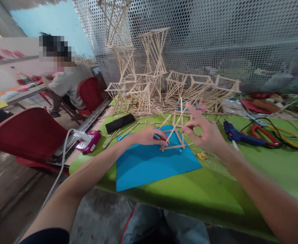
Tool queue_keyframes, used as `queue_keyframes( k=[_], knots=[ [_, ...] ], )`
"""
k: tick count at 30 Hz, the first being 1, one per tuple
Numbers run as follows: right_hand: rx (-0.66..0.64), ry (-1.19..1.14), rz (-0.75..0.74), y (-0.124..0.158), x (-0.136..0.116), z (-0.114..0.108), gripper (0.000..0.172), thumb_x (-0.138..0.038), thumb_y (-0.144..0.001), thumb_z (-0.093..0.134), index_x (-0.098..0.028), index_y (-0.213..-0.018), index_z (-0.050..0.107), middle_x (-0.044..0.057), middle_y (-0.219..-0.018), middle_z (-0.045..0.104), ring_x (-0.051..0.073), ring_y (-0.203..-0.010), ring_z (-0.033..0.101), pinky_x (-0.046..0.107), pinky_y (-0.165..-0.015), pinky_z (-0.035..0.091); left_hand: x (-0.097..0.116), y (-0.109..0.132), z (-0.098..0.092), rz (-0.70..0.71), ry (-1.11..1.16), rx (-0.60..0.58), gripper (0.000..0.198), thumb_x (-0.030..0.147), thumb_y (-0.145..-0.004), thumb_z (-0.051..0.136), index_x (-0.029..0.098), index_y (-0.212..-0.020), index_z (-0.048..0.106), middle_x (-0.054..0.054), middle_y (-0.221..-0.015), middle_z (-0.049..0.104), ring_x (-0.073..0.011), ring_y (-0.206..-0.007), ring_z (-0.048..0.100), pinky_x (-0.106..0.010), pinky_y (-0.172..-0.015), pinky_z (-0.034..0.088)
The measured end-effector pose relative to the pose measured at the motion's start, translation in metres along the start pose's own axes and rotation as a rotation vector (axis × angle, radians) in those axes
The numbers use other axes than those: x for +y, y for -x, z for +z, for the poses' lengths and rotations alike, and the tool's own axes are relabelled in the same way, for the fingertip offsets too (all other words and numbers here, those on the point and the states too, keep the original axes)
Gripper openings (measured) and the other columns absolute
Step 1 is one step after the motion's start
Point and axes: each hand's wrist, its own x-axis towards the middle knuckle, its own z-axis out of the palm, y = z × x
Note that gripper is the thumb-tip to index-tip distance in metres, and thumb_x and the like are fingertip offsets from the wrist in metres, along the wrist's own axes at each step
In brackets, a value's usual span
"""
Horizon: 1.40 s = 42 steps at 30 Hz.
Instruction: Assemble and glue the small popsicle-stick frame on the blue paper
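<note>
A small frame of thin wooden sticks (174,135) stands on a blue paper sheet (149,166) on the green table (215,193). My left hand (146,136) lies low on the sheet with its fingertips closed on the frame's lower left sticks. My right hand (202,130) pinches an upper stick of the same frame between thumb and forefinger, its other fingers spread upward.
Several finished stick towers (144,78) stand against a perforated metal screen at the back. A blue glue gun (237,136), red and yellow cables, a black case (120,122) and a purple power strip (89,141) lie around. Red chairs and a seated person (67,84) are on the left.
</note>
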Motion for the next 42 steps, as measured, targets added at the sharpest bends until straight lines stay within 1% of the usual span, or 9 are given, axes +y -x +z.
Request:
queue_keyframes(
  k=[8,13,19,27,34,42],
  knots=[
    [-0.008,-0.036,0.015,-0.0011,0.0002,0.0012,0.084,-0.027,-0.101,0.059,-0.036,-0.174,0.019,-0.001,-0.091,0.082,0.023,-0.080,0.077,0.039,-0.076,0.065,0.0002,0.0002,0.0001,-0.027,0.001,0.005,0.026,0.043,-0.099,0.071,0.020,-0.109,0.080,-0.006,-0.106,0.083,-0.0146,-0.092,0.077,-0.021,-0.081,0.053],
    [0.002,-0.045,0.032,-0.0017,0.0005,0.0011,0.084,-0.026,-0.100,0.059,-0.035,-0.174,0.020,-0.001,-0.089,0.082,0.023,-0.079,0.076,0.041,-0.077,0.065,-0.0005,0.0001,0.0002,-0.034,-0.004,0.005,0.028,0.044,-0.099,0.070,0.020,-0.108,0.081,-0.007,-0.108,0.083,-0.0153,-0.093,0.077,-0.021,-0.082,0.054],
    [-0.019,-0.056,0.036,-0.0014,0.0006,0.0002,0.084,-0.026,-0.100,0.060,-0.035,-0.174,0.019,-0.001,-0.089,0.081,0.023,-0.078,0.076,0.039,-0.075,0.064,0.0002,-0.0001,0.0007,-0.043,0.009,-0.001,0.029,0.045,-0.098,0.071,0.019,-0.107,0.081,-0.008,-0.107,0.082,-0.0152,-0.091,0.077,-0.022,-0.080,0.054],
    [-0.030,-0.062,0.059,-0.0013,0.0000,-0.0001,0.082,-0.029,-0.101,0.059,-0.034,-0.174,0.020,-0.001,-0.086,0.081,0.024,-0.077,0.075,0.040,-0.073,0.064,0.0028,0.0004,0.0004,-0.063,0.039,-0.017,0.028,0.044,-0.098,0.071,0.019,-0.107,0.080,-0.007,-0.105,0.082,-0.0151,-0.092,0.077,-0.022,-0.082,0.054],
    [-0.024,-0.056,0.051,-0.0015,0.0001,0.0002,0.085,-0.027,-0.100,0.059,-0.035,-0.174,0.018,-0.002,-0.084,0.080,0.023,-0.076,0.075,0.041,-0.075,0.064,0.0026,0.0003,0.0005,-0.049,0.025,-0.012,0.029,0.045,-0.098,0.072,0.019,-0.107,0.080,-0.007,-0.104,0.082,-0.0145,-0.090,0.077,-0.022,-0.079,0.054],
    [-0.027,-0.062,0.060,-0.0020,-0.0023,-0.0006,0.085,-0.028,-0.100,0.060,-0.035,-0.174,0.019,-0.002,-0.084,0.080,0.024,-0.077,0.076,0.041,-0.077,0.064,0.0020,-0.0001,0.0005,-0.052,0.095,-0.029,0.026,0.042,-0.097,0.073,0.018,-0.107,0.080,-0.007,-0.103,0.083,-0.0149,-0.091,0.078,-0.022,-0.083,0.055]
  ],
)
